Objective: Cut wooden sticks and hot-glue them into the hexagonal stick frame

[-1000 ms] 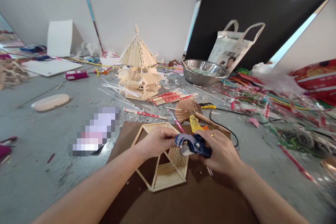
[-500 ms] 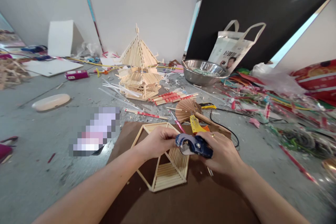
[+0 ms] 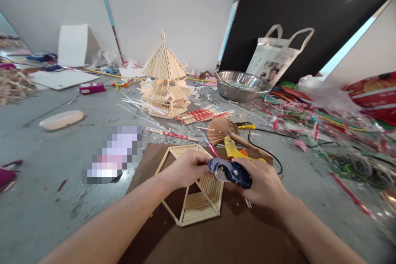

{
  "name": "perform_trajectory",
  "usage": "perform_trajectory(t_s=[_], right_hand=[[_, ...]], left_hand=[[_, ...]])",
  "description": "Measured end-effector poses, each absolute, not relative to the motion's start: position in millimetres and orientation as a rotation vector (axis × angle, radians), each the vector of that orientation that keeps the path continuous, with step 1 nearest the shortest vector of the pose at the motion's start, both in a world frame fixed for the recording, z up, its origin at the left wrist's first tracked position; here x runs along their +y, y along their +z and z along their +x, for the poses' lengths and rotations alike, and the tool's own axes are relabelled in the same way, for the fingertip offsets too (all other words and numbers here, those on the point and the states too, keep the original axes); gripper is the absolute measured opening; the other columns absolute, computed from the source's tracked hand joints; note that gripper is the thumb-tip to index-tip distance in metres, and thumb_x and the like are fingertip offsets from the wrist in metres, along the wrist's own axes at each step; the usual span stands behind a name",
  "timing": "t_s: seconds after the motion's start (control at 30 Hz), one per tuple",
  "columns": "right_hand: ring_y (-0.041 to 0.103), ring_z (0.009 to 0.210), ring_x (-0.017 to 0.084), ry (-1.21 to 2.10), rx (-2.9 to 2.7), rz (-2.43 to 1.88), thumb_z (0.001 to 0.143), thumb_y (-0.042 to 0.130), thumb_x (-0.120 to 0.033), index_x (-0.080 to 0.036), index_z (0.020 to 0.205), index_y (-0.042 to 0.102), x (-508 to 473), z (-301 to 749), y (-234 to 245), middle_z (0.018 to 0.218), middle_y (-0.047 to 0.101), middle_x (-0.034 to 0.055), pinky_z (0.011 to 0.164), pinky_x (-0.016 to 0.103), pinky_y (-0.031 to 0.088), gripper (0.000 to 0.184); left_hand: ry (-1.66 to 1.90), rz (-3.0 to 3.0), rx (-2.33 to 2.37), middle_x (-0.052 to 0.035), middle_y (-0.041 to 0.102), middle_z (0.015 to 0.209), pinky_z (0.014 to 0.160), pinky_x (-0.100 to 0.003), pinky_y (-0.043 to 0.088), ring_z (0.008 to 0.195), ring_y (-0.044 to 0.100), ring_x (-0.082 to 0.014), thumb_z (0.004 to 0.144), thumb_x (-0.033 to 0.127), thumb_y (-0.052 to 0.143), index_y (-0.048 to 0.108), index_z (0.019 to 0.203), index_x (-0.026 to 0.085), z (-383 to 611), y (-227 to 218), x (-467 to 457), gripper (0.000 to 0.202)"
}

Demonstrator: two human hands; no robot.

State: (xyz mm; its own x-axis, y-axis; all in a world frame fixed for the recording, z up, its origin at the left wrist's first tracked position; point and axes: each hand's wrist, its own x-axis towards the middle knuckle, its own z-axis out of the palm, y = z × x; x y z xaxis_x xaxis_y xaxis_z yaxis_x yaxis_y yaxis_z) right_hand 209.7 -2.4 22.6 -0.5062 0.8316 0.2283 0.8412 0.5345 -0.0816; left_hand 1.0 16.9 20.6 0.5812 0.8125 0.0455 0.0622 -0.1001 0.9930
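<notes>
My right hand (image 3: 262,179) is wrapped round a blue pipe cutter (image 3: 238,173), whose curved jaw points left. My left hand (image 3: 187,169) is closed in a pinch right at that jaw; whatever its fingers hold is hidden. Below both hands, a many-sided frame of pale wooden sticks (image 3: 201,208) lies on a brown board (image 3: 247,235). Rows of sticks fill several of its sections, while others show the board through. Just beyond my right hand rests a yellow glue gun (image 3: 230,148), partly covered by the hand.
A stick pagoda (image 3: 167,86) stands at the back, with wrapped chopsticks (image 3: 204,114) before it. A metal bowl (image 3: 243,90) and tote bag (image 3: 275,60) are behind right. A paper fan (image 3: 221,130), a yellow-handled knife (image 3: 246,125) and a blurred phone (image 3: 116,152) lie around the board.
The whole view has shifted very slightly. Both hands and the pipe cutter keep nearly the same pose over the stick frame.
</notes>
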Motion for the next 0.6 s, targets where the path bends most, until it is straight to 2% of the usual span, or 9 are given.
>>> perform_trajectory(t_s=[0.17, 0.37, 0.6], right_hand=[[0.060, 0.068, 0.020, -0.046, -2.531, -1.428, 0.063, 0.053, -0.028, -0.021, 0.090, 0.055, -2.9, 209.0, 22.4, 0.076, 0.065, 0.0038, 0.059, 0.030, 0.042, 0.029], [0.060, 0.067, 0.019, -0.037, -2.523, -1.393, 0.062, 0.052, -0.024, -0.022, 0.092, 0.055, -2.0, 210.9, 19.9, 0.077, 0.066, 0.0021, 0.057, 0.029, 0.042, 0.030], [0.060, 0.064, 0.018, 0.021, -2.505, -1.453, 0.065, 0.052, -0.032, -0.022, 0.087, 0.056, -3.3, 208.8, 21.4, 0.071, 0.065, 0.0014, 0.055, 0.027, 0.040, 0.024]], left_hand=[[0.728, 1.550, 0.789, 0.0044, 0.057, 0.060, 0.059, -0.017, 0.039, 0.058, 0.048, -0.0056, 0.067, 0.012, 0.055, 0.064, 0.066, 0.013, 1.5, 21.6, 15.9, 0.009], [0.717, 1.515, 0.812, 0.0026, 0.060, 0.064, 0.063, -0.020, 0.041, 0.062, 0.051, -0.0077, 0.066, 0.014, 0.056, 0.065, 0.070, 0.014, 2.0, 20.7, 16.3, 0.010], [0.727, 1.479, 0.809, 0.0032, 0.055, 0.059, 0.059, -0.018, 0.038, 0.058, 0.047, -0.0069, 0.064, 0.015, 0.058, 0.064, 0.068, 0.013, 3.6, 18.1, 16.9, 0.007]])
